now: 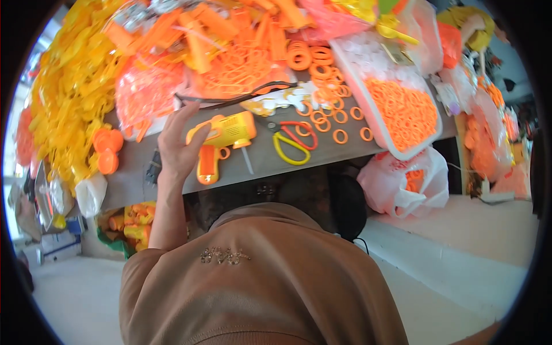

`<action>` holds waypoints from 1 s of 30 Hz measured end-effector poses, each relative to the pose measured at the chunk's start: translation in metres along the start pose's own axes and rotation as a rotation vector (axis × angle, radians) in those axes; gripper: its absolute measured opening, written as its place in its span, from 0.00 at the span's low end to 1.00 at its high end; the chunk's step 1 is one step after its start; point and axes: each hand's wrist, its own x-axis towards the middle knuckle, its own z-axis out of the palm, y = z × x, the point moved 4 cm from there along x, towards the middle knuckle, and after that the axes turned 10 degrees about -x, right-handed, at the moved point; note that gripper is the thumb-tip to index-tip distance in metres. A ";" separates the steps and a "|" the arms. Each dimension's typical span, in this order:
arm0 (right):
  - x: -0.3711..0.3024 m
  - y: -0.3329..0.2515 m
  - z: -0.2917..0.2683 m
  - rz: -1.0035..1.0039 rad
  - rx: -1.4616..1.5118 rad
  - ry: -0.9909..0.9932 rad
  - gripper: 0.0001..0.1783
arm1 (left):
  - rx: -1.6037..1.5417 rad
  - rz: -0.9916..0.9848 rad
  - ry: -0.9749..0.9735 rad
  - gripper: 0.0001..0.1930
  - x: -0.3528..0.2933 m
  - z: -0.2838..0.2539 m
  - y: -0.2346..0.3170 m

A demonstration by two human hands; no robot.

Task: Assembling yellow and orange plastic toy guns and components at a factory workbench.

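Note:
My left hand (177, 141) reaches over the near left part of the table with its thumb and fingers apart. Its thumb overlaps the rear of a yellow gun-shaped plastic toy (234, 129), which has an orange piece in its handle. Whether the thumb presses on the toy I cannot tell. The fingertips are close to one end of a long black strap or cable (247, 94). Right of the toy lie scissors (292, 144) with one yellow and one red handle. A thin pale stick (248, 161) sits below the toy's front. My right hand is out of view.
Orange rings (340, 136) lie scattered beside a white tray (386, 146) full of small orange rings. Yellow plastic parts (75, 98) heap up on the left, orange parts (210, 29) at the back. A white plastic bag (402, 187) hangs or stands below the table's right edge.

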 end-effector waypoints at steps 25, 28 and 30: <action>-0.200 -0.032 0.337 0.158 -0.036 -0.723 0.29 | -0.353 -0.501 0.075 0.26 -0.052 0.017 -0.079; -0.194 -0.046 0.340 -0.188 -0.076 -0.447 0.29 | -0.418 -0.510 0.118 0.25 -0.054 0.018 -0.077; -0.189 -0.064 0.350 -0.200 -0.002 -0.406 0.27 | -0.431 -0.523 0.133 0.25 -0.054 0.019 -0.077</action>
